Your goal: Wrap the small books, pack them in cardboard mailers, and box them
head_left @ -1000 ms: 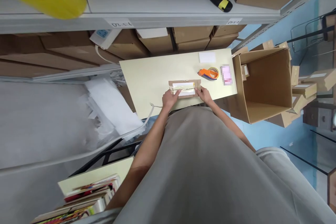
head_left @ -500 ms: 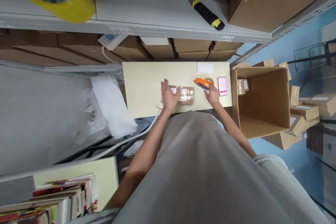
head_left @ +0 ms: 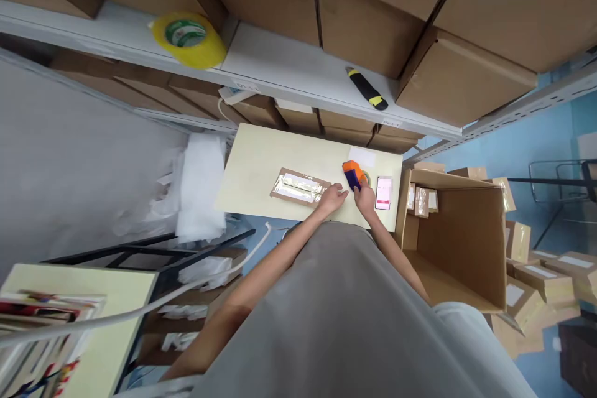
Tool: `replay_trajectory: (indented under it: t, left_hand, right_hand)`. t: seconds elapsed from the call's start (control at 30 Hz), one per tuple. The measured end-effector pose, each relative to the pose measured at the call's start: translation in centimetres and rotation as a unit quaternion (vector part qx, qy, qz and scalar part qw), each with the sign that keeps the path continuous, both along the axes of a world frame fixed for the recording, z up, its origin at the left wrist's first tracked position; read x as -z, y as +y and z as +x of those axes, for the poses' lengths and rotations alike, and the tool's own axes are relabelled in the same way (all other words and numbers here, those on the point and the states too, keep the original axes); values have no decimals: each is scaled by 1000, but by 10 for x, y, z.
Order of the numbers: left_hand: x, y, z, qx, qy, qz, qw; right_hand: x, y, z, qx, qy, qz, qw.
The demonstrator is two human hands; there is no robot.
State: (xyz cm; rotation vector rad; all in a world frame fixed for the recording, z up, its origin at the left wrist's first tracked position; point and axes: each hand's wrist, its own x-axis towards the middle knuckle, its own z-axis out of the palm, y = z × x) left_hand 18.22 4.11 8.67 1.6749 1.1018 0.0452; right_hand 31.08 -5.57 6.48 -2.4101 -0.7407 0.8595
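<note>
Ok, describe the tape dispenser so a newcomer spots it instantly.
Find the pale worktable below the grey shelf. Near its right end, the right hand holds the tape dispenser, left of the smartphone. Its orange-and-purple body sets it apart.

Your right hand covers part of the orange tape dispenser, concealing how your fingers close beneath it. Your left hand overlaps the right end of the flat parcel; contact there cannot be determined. Print on the parcel's label is too small for you to read, as is the text on the phone. Lettering on the shelf tag and within the yellow tape roll is indistinct. Your grey garment, cropped below, hides some of the near edge of the tabletop. The upper cartons are cropped above; the books and white cable, at left.
</note>
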Motion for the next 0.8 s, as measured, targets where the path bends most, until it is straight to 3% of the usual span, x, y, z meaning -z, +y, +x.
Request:
replay_trajectory:
  t: [0.13, 0.27, 0.4, 0.53, 0.67, 0.8]
  left_hand:
    - [-17, 15, 3, -65, -85, -25, 994]
    - [-57, 28, 5, -114, -267, -31, 956]
    - [-108, 53, 7, -122, -366, 2, 922]
    - [-146, 103, 13, -156, -406, 87, 896]
    - [-154, 148, 12, -189, -389, 165, 886]
    - [-128, 157, -19, -179, -355, 147, 906]
  right_hand:
    - [-35, 4, 7, 36, 86, 161, 983]
    - [-89, 22, 8, 22, 121, 305, 944]
    - [-151, 57, 8, -39, 57, 339, 938]
    - [-199, 120, 14, -99, -12, 333, 938]
    - [-226, 204, 26, -195, -135, 293, 926]
    - [-231, 276, 37, -300, -246, 198, 900]
